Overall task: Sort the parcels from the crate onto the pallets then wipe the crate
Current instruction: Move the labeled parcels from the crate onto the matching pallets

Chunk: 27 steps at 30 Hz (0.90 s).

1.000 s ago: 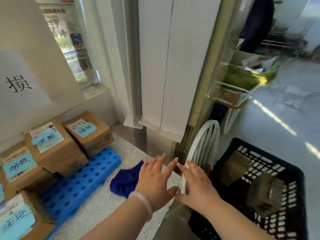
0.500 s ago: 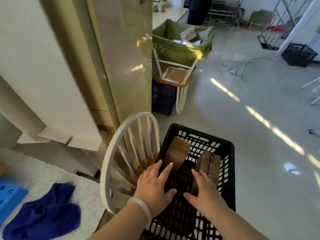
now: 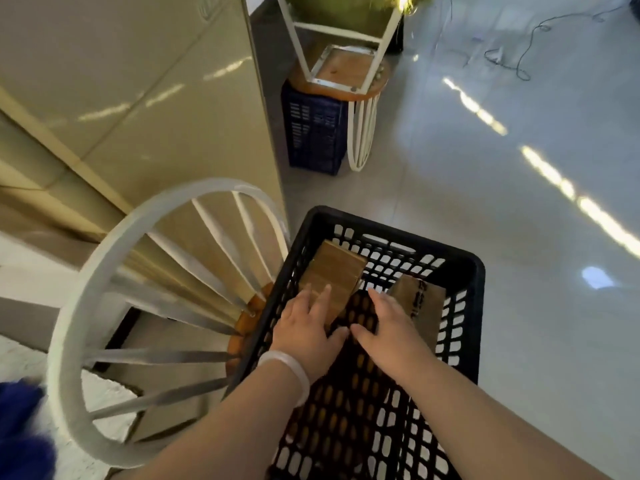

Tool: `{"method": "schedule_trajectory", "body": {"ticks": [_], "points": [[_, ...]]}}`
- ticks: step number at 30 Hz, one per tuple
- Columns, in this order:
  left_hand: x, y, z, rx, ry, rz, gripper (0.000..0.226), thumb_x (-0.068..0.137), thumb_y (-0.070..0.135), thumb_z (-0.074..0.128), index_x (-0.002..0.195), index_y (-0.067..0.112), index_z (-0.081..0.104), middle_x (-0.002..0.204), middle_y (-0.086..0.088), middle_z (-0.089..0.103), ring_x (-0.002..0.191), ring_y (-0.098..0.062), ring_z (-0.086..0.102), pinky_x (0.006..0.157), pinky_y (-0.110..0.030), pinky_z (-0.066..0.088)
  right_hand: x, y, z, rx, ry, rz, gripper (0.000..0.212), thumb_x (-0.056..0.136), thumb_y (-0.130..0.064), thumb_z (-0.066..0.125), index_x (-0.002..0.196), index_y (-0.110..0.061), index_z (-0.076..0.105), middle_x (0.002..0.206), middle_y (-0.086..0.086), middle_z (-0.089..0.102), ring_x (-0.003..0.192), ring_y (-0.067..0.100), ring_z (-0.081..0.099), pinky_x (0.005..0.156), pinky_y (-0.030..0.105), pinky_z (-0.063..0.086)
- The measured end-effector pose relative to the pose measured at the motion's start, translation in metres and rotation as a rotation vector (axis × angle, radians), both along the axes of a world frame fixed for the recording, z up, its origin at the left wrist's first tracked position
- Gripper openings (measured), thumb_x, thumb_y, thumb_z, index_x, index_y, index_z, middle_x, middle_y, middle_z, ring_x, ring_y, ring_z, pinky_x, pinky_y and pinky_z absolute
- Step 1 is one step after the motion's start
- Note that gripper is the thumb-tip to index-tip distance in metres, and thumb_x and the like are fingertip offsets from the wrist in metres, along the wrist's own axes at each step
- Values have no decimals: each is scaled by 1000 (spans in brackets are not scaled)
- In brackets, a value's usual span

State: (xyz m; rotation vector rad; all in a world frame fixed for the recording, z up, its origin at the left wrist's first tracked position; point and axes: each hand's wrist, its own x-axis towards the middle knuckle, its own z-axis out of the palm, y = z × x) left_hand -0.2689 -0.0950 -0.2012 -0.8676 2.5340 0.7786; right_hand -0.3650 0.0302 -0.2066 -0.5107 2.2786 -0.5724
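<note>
The view has swung off the pallets and down into the crate (image 3: 474,271). The blue cloth (image 3: 20,427) has slipped to the near left corner, unused, so wiping waits.

Both hands, hovering short of the rim a second ago, have dropped inside. The left hand (image 3: 304,332) has straight fingers lying on the left parcel (image 3: 334,271), not curled round it. The right hand (image 3: 391,332) is flat and open too, beside the right parcel (image 3: 420,299); I can't tell if it touches. Nothing is gripped yet, so I'd say a pick is next.

Two parcels remain: plain brown cardboard, tilted against the far wall, and the right one has dark print on it. The crate is black lattice plastic beside a white chair (image 3: 104,258). Beyond stands a blue crate (image 3: 313,133).
</note>
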Motion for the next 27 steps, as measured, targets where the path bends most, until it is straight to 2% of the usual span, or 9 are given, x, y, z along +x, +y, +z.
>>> {"method": "schedule_trajectory", "body": {"ticks": [4,7,10,12,15,19,23,25,27], "points": [[-24,-12,-19,3,-57,62,77,95,55,44,154,39,-3,164,-1,-6,150,-28,0,119,-46,11,-19,-21,-26,-34,-37,-12,75,96,-43,54,155,-36,8,163,-6,13,149,18,17,120,44,23],[-34,-16,-30,42,-92,133,76,96,54,44,153,41,-3,163,0,-8,149,-32,3,118,-50,14,-27,-30,-42,-71,-123,-62,73,97,-38,54,155,-35,9,159,-4,24,144,18,28,116,40,28],[-38,-12,-39,44,-35,221,77,94,54,48,154,39,2,160,3,-2,147,-30,11,116,-47,21,-28,-38,-58,-109,-264,-156,64,98,-37,53,153,-34,22,148,-1,43,124,13,47,107,36,39],[-38,-8,-41,76,1,288,79,94,50,51,154,35,3,157,1,2,143,-28,23,113,-43,30,-25,-38,-66,-161,-341,-227,59,96,-39,56,148,-36,30,137,-4,53,119,12,51,106,36,41],[-36,-5,-39,79,15,355,77,96,48,50,155,33,4,156,0,5,140,-25,31,109,-43,34,-13,-33,-67,-247,-413,-286,54,95,-40,58,143,-40,35,134,-8,54,124,13,49,108,37,38],[-31,2,-28,111,82,385,79,92,55,53,154,37,7,154,4,7,142,-25,23,111,-42,32,2,-22,-49,-314,-432,-293,59,94,-39,48,149,-45,27,147,-7,42,136,16,39,114,45,32],[-26,7,5,94,140,365,89,81,67,59,152,41,13,152,7,11,142,-25,21,111,-45,36,15,-7,-7,-424,-426,-331,51,97,-37,42,146,-46,32,136,-13,41,130,10,39,112,37,28],[-21,7,25,114,158,332,97,73,74,61,152,42,15,153,8,10,143,-26,19,112,-48,35,23,0,16,-457,-407,-324,47,93,-47,42,140,-50,40,135,-10,45,130,15,42,111,44,30],[-15,7,46,126,161,304,103,68,76,64,152,41,15,153,9,9,142,-26,18,114,-48,33,30,7,35,-487,-395,-291,54,86,-59,42,140,-58,35,142,-8,44,134,16,40,113,51,30]]}}
